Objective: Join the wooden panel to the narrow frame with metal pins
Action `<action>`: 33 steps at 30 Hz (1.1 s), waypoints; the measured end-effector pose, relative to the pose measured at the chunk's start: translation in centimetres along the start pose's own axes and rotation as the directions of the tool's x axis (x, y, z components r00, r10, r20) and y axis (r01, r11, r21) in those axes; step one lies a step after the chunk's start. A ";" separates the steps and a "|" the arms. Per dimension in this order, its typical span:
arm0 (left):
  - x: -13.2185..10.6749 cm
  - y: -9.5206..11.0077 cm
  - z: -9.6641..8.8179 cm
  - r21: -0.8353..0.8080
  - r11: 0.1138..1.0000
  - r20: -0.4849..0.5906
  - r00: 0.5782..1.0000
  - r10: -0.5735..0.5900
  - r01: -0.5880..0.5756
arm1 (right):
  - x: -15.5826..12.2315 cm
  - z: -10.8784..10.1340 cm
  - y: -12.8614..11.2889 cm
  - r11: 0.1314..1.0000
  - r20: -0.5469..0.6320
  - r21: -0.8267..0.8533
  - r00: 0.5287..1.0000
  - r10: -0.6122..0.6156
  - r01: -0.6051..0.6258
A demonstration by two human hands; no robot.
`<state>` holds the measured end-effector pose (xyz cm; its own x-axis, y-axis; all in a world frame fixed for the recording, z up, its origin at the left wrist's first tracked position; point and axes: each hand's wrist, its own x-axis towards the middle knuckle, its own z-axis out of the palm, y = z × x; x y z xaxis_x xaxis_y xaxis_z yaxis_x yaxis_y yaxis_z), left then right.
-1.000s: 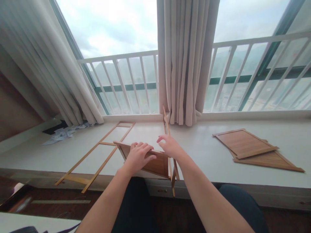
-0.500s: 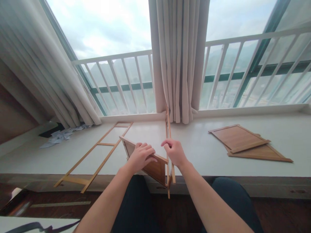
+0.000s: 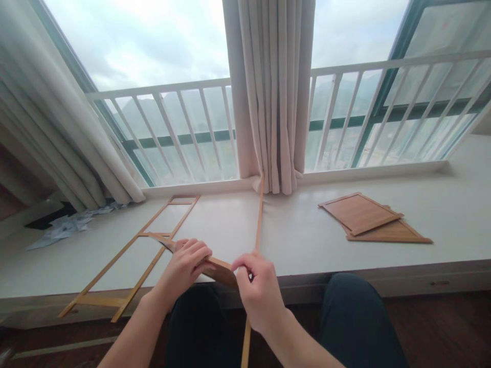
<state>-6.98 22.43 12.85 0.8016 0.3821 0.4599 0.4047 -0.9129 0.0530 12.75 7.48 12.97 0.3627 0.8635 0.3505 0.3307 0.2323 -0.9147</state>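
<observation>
My left hand is wrapped over the upper edge of a wooden panel, which tilts away toward the left and overhangs the sill's front edge. Close by, my right hand is closed around a narrow wooden frame seen nearly edge-on. That frame runs from the curtain's foot down past my fist, below the sill edge. The panel's right end meets the frame at my right thumb and fingers; whether they are joined there is hidden by the hand.
A ladder-like wooden frame lies on the white window sill to the left, its near end overhanging the edge. Two stacked wooden panels lie at right. Paper scraps sit by the left curtain. A middle curtain hangs behind.
The panel has swung to a flatter angle, and both hands have come lower and nearer to me. My right hand has slid down the frame to the panel's end. The view has shifted slightly.
</observation>
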 end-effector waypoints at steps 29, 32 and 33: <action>8.6 -3.7 5.0 -0.129 0.989 0.141 0.985 0.096 -0.078 | 12.2 -0.8 9.5 0.964 -0.339 -0.254 0.927 -0.161 0.074; 9.6 -4.2 5.7 -0.129 0.989 0.153 0.984 0.088 -0.068 | 13.2 -0.3 10.4 0.967 -0.376 -0.224 0.905 -0.199 0.119; 9.9 -4.3 6.0 -0.127 0.990 0.156 0.985 0.080 -0.060 | 13.5 -0.1 10.6 0.967 -0.387 -0.215 0.898 -0.210 0.134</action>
<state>1.82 30.94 11.86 0.8901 0.3255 0.3190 0.2964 -0.9451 0.1373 21.29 21.55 7.99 0.5936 0.5528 0.5848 0.5558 0.2440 -0.7947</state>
